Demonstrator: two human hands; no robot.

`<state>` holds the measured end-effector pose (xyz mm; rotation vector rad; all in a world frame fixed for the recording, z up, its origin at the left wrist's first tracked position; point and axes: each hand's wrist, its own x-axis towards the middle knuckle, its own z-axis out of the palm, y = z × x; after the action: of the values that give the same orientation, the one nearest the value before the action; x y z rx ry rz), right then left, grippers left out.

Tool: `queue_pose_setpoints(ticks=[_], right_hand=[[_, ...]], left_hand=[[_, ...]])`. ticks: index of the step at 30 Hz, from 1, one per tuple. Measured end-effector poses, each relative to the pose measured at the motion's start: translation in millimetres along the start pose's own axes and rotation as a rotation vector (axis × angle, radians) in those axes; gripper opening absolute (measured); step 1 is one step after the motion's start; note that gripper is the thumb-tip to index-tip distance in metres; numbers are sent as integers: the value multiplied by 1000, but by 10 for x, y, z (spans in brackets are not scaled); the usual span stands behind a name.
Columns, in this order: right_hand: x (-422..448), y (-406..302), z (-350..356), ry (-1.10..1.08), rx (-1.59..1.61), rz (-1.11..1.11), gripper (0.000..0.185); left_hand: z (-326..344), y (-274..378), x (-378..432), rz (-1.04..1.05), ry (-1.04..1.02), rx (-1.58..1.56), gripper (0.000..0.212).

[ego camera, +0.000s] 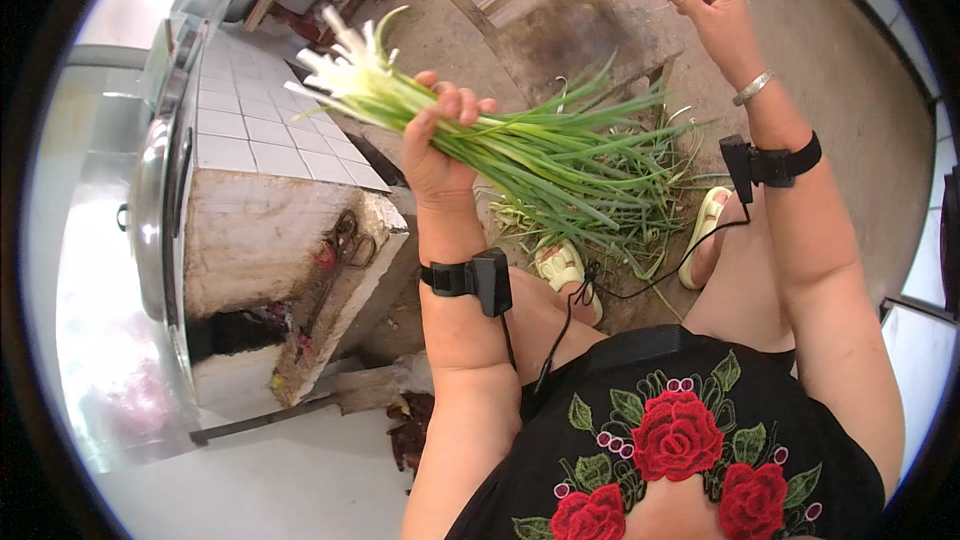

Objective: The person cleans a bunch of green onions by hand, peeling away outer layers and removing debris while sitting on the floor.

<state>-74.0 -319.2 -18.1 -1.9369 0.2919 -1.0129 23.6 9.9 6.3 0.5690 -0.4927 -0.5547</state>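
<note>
My left hand [442,139] grips a thick bunch of green onions [540,142] near its white ends, which point to the upper left. The long green leaves spread to the right. Off to the upper right, my right hand [705,4] is raised, its fingers curled with thumb and forefinger close together; whether something thin is between them cannot be made out. Beneath the bunch, a pile of loose onion leaves and trimmings [652,217] lies on the floor by my feet.
A worn wooden chair [570,30] stands ahead. At the left is a white-tiled stove [255,135] with a metal lid [150,217]; iron scissors [349,240] rest on its ledge. Black cables from both wrist straps hang over my lap, near yellow-green sandals [562,266].
</note>
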Motion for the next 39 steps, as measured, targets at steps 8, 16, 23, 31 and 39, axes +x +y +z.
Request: queue_pose_setpoints(ticks=[8, 16, 23, 31, 39], right_hand=[[-98, -175, -137, -15, 13, 90, 27], [-82, -143, -263, -176, -28, 172, 26], [-123, -119, -270, -320, -12, 84, 19], [-466, -441, 126, -933, 236, 99, 25], [-538, -557, 327, -990, 257, -28, 23]], left_hand=[[-96, 279, -79, 128, -138, 10, 26], [-117, 350, -110, 149, -329, -10, 23], [-66, 383, -142, 164, -370, -6, 22], [-35, 320, -134, 141, -381, -31, 22], [-45, 341, -152, 111, -417, -30, 21]])
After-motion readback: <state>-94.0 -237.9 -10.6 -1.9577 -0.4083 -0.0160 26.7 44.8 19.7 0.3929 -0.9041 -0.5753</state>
